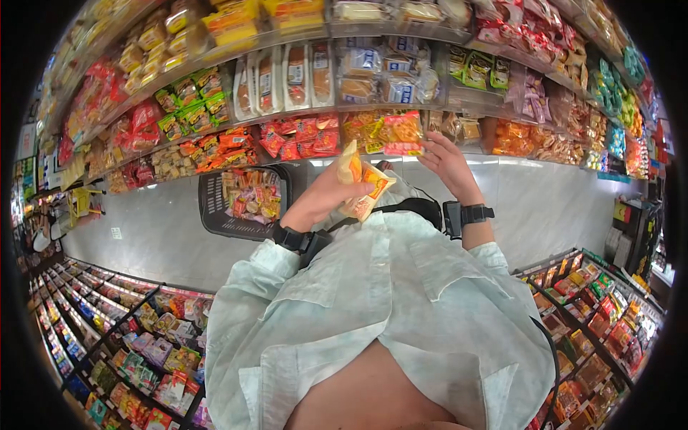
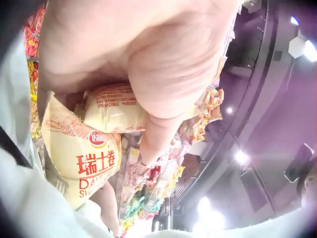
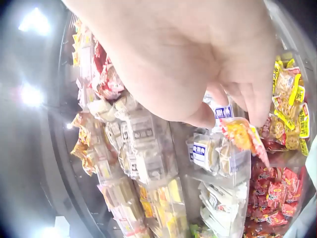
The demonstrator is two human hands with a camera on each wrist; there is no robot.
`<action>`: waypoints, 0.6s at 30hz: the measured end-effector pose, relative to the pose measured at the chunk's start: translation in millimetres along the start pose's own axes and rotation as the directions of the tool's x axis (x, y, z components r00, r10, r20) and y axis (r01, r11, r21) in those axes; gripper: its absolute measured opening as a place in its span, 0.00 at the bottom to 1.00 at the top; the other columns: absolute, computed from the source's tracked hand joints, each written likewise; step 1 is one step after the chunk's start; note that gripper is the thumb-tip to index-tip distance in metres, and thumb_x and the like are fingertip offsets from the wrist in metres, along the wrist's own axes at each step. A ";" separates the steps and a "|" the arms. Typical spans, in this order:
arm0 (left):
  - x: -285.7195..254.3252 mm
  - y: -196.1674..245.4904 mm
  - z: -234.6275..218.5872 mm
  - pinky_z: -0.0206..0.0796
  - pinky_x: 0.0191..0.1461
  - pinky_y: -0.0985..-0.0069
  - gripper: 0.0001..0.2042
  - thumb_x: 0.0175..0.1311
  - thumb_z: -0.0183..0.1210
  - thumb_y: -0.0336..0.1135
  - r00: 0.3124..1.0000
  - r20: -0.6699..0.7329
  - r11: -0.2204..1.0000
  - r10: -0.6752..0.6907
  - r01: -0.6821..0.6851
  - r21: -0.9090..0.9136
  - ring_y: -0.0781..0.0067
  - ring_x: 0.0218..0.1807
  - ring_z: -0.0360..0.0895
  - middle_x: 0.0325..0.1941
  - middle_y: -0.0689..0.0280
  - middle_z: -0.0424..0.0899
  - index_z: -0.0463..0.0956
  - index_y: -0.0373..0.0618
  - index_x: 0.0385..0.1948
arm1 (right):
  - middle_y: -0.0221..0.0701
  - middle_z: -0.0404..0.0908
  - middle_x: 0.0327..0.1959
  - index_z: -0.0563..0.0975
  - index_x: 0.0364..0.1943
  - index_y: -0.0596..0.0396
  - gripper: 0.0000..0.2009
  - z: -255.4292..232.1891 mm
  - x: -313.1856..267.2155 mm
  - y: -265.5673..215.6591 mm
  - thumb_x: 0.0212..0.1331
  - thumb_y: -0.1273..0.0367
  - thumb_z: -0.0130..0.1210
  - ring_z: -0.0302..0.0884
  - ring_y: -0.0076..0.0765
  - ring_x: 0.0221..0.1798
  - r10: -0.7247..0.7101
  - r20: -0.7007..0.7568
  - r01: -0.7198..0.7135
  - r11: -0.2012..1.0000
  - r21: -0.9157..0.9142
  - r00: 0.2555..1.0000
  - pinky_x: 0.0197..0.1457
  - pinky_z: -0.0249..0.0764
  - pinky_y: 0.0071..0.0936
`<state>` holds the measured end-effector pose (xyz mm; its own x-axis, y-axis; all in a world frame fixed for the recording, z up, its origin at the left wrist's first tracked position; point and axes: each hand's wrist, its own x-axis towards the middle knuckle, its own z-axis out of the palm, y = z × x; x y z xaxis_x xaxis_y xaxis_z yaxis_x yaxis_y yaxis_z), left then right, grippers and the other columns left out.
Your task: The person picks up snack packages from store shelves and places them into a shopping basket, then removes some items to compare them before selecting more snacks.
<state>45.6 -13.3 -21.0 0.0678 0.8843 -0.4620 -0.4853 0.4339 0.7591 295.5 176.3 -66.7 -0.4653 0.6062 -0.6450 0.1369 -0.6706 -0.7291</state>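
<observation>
My left hand (image 1: pixel 324 195) grips two cream-yellow packets in front of my shirt. One Swiss roll packet (image 2: pixel 91 156) faces the left wrist camera with red Chinese lettering; the other packet (image 2: pixel 115 106) is tucked under the fingers. In the head view the front packet (image 1: pixel 375 188) shows orange and red print. My right hand (image 1: pixel 450 166) is at the lower shelf, pinching a small pink-and-orange snack packet (image 1: pixel 401 133) near its edge. From the right wrist this snack packet (image 3: pixel 242 136) hangs at the thumb and fingertips, its far side partly hidden.
A dark basket (image 1: pixel 215 223) with many small wrapped snacks stands on the floor (image 1: pixel 154 244) at the left. Stocked shelves (image 1: pixel 287 115) run across the front, with red packets (image 1: pixel 299 136) in a lower bin. Snack racks (image 1: pixel 161 337) stand behind on both sides.
</observation>
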 end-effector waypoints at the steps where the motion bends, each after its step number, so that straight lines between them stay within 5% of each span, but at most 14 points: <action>1: -11.1 -2.5 -9.5 0.71 0.60 0.73 0.22 0.65 0.70 0.30 1.000 -0.013 1.000 0.012 -0.012 -0.007 0.75 0.56 0.78 0.53 0.68 0.79 0.70 0.45 0.57 | 0.32 0.77 0.61 0.70 0.67 0.56 0.20 12.5 2.9 5.3 0.76 0.66 0.52 0.76 0.29 0.62 -0.015 0.002 0.015 1.000 -0.004 1.000 0.69 0.72 0.32; 3: -34.8 -6.7 -29.5 0.72 0.60 0.73 0.21 0.65 0.69 0.29 0.999 -0.028 0.996 0.018 -0.020 -0.090 0.75 0.56 0.78 0.54 0.68 0.79 0.70 0.45 0.57 | 0.37 0.71 0.71 0.67 0.71 0.57 0.23 39.2 5.8 13.0 0.77 0.65 0.51 0.71 0.38 0.73 0.000 0.021 0.001 0.997 -0.082 1.000 0.75 0.68 0.34; 9: -92.1 -29.7 -77.1 0.73 0.62 0.71 0.22 0.66 0.67 0.26 0.998 -0.064 0.972 -0.003 -0.012 -0.233 0.73 0.59 0.78 0.57 0.67 0.78 0.69 0.45 0.59 | 0.36 0.75 0.68 0.70 0.69 0.57 0.22 111.7 -12.2 34.6 0.76 0.63 0.52 0.75 0.35 0.69 0.105 0.210 -0.037 0.952 -0.305 0.972 0.73 0.69 0.34; 12: -101.3 -43.1 -90.3 0.73 0.64 0.70 0.22 0.65 0.66 0.24 1.000 0.000 0.949 -0.009 0.009 -0.314 0.71 0.61 0.77 0.59 0.66 0.77 0.69 0.44 0.59 | 0.32 0.80 0.61 0.73 0.65 0.57 0.21 150.9 -49.7 31.6 0.74 0.63 0.56 0.78 0.28 0.61 0.096 0.307 0.053 0.894 -0.445 0.947 0.69 0.71 0.30; 16: -99.8 -46.2 -88.0 0.71 0.65 0.70 0.24 0.62 0.65 0.21 0.995 0.102 0.887 0.009 0.038 -0.459 0.71 0.61 0.77 0.58 0.64 0.76 0.68 0.42 0.59 | 0.33 0.81 0.58 0.69 0.69 0.56 0.25 167.2 -90.3 49.6 0.72 0.65 0.60 0.77 0.27 0.61 0.127 0.456 0.104 0.888 -0.448 0.881 0.66 0.72 0.29; 18: -89.7 -49.5 -82.8 0.70 0.65 0.70 0.25 0.60 0.65 0.20 0.990 0.142 0.900 0.009 0.054 -0.433 0.71 0.61 0.76 0.57 0.63 0.76 0.67 0.41 0.59 | 0.34 0.82 0.56 0.64 0.72 0.55 0.27 170.4 -112.7 54.9 0.72 0.69 0.60 0.77 0.26 0.60 0.176 0.389 0.042 0.870 -0.491 0.904 0.65 0.73 0.28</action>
<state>-8.7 -128.4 -55.0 0.1868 0.9036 -0.3855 -0.8106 0.3635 0.4591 206.4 -1.7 4.9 -0.7372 0.2638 -0.6221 0.5287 -0.3482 -0.7741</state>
